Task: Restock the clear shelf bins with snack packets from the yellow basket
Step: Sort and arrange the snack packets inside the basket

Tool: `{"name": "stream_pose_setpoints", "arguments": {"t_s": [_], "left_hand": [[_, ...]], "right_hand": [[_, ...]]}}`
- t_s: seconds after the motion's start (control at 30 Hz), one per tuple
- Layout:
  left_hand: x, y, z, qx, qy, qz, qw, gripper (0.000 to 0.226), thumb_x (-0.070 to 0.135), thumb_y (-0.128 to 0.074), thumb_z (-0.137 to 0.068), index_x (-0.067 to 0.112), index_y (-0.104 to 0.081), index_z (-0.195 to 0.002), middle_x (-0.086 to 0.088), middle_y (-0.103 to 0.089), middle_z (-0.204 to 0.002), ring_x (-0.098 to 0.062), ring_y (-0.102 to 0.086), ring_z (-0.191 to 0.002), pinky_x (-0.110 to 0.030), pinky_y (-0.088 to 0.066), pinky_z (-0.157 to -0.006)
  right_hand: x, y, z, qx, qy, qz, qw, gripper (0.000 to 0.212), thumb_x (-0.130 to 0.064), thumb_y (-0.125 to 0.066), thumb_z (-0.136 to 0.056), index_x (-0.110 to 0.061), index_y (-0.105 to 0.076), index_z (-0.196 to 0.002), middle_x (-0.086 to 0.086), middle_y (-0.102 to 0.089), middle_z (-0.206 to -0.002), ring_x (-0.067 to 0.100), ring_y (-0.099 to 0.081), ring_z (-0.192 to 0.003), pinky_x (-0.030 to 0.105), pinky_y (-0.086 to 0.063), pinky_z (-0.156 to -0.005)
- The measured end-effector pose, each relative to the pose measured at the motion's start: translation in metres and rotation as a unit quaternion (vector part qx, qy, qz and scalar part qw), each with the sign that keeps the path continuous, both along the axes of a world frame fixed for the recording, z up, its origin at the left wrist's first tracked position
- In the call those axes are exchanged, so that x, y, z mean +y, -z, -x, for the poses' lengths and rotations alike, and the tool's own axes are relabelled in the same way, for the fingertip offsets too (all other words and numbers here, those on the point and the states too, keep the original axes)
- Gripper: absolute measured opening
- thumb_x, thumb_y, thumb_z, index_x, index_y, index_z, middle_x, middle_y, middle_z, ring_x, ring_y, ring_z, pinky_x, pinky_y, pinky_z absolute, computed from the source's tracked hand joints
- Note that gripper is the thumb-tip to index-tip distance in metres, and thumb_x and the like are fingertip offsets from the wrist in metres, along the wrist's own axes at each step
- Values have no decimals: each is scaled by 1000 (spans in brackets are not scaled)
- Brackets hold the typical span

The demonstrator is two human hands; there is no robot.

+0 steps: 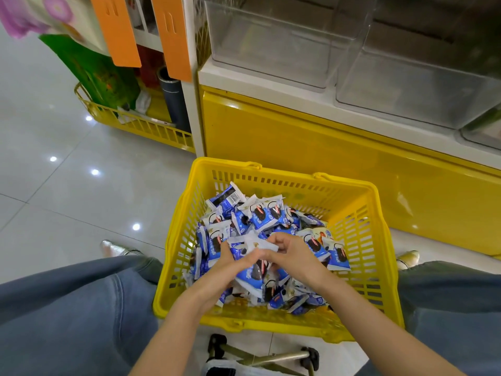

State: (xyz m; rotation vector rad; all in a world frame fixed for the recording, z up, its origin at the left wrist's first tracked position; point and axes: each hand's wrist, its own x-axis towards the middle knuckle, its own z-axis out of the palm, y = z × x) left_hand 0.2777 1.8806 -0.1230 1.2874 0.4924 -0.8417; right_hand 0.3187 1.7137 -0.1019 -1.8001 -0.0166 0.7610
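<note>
Left hand (232,264) and right hand (294,257), fingers curled, together grip several packets (250,278) inside the basket (284,178), bins (271,50) beyond.

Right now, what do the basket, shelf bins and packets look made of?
Yellow basket: moulded plastic, glossy, with slotted walls. Clear shelf bins: rigid transparent plastic, perhaps acrylic; see-through, with glare on the walls. Snack packets: thin printed film, likely plastic, with crimped sawtooth ends.
</note>
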Motion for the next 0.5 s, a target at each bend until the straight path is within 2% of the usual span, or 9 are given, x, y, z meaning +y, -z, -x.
{"name": "stream_pose_setpoints", "arguments": {"t_s": [0.07,0.13,0.17,0.23,0.3,0.37,0.4,0.47,0.5], "left_hand": [[2,-1,-2,-38,-29,-26,999,141,66,-79,-42,33,8,-147,3,-19,-155,-21,-26,-139,-44,-24,-114],[7,-3,-4,-74,-85,-44,993,118,52,-85,-49,32,-17,-144,4,-44,-142,-17,-46,-125,-42,-38,-106],[11,-4,-6,-84,-112,-44,989,109,49,-84,-50,30,-25,-140,6,-52,-133,-13,-52,-117,-37,-45,-97],[21,-8,-9,-99,-162,-40,981,95,46,-79,-49,32,-35,-131,8,-60,-121,-9,-59,-106,-28,-50,-80],[29,-11,-12,-112,-196,-40,973,90,45,-78,-49,32,-40,-129,7,-62,-118,-12,-62,-104,-31,-51,-84],[35,-14,-14,-122,-218,-45,967,93,46,-78,-49,30,-40,-132,5,-62,-120,-15,-62,-106,-40,-49,-93],[37,-14,-14,-121,-227,-46,965,96,47,-78,-48,29,-39,-133,4,-61,-122,-17,-61,-107,-44,-48,-95],[41,-12,-15,-112,-239,-43,963,98,47,-79,-45,29,-38,-132,1,-61,-122,-19,-62,-107,-44,-49,-94],[42,-12,-15,-109,-241,-44,963,97,47,-78,-46,29,-37,-132,1,-61,-121,-19,-63,-105,-42,-51,-91]], "right_hand": [[9,-4,-3,-24,16,-24,999,3,-17,-62,-89,-17,-62,-86,-1,-66,-79,5,-63,-61,16,-51,-60],[15,-4,-8,-45,53,-43,997,9,-17,-53,-94,-20,-62,-95,-5,-67,-87,6,-66,-75,17,-54,-68],[15,-2,-11,-70,76,-22,994,11,-20,-51,-95,-21,-60,-100,-6,-66,-93,6,-66,-82,17,-53,-73],[13,8,-17,-118,98,73,985,14,-24,-50,-96,-20,-55,-109,-4,-62,-106,9,-60,-96,8,-46,-78],[8,25,-19,-99,48,165,980,33,-27,-51,-96,-14,-48,-125,3,-55,-122,15,-53,-112,4,-39,-84],[7,42,-16,-22,-25,213,976,57,-32,-52,-95,-5,-32,-141,12,-47,-136,24,-45,-126,24,-39,-99],[10,50,-14,12,-40,219,975,67,-36,-54,-93,-1,-26,-143,16,-48,-134,28,-44,-128,33,-37,-104],[18,60,-12,44,-19,219,974,80,-44,-58,-89,0,-22,-145,14,-52,-123,29,-43,-129,40,-35,-108],[24,63,-13,48,7,223,974,83,-46,-60,-86,-2,-21,-145,15,-51,-125,29,-44,-127,40,-36,-106]]}}
